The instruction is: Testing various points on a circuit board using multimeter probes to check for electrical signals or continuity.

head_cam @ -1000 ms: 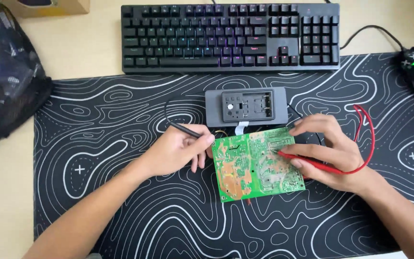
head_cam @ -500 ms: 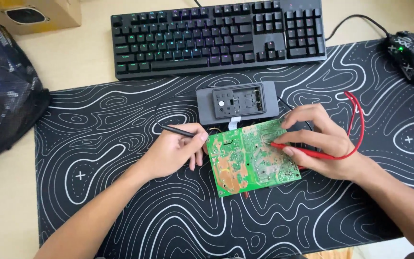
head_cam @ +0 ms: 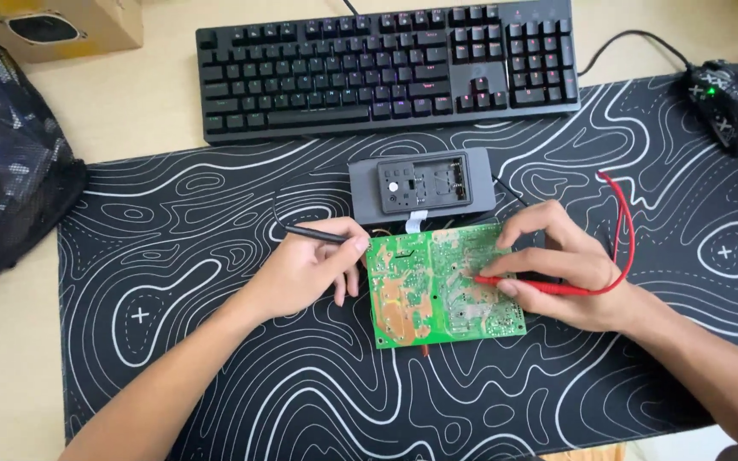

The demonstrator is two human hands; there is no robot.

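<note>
A green circuit board (head_cam: 437, 290) lies solder side up on a black desk mat (head_cam: 215, 256) with white contour lines. My left hand (head_cam: 305, 273) pinches a black test probe (head_cam: 313, 232) whose tip rests at the board's upper left corner. My right hand (head_cam: 561, 265) holds a red test probe (head_cam: 531, 284) with its tip touching the board's right half. A red lead (head_cam: 625, 222) loops up from that probe. Just behind the board sits a grey meter (head_cam: 422, 184), screen side down.
A black keyboard (head_cam: 386, 64) lies across the back of the desk. A black mouse (head_cam: 728, 102) sits at the far right, a black mesh bag (head_cam: 6, 162) at the far left, and a cardboard box (head_cam: 61, 21) at the back left corner.
The view has drifted a little, so everything sits slightly lower in frame. Both hands stay on the board with their probes, hardly moved.
</note>
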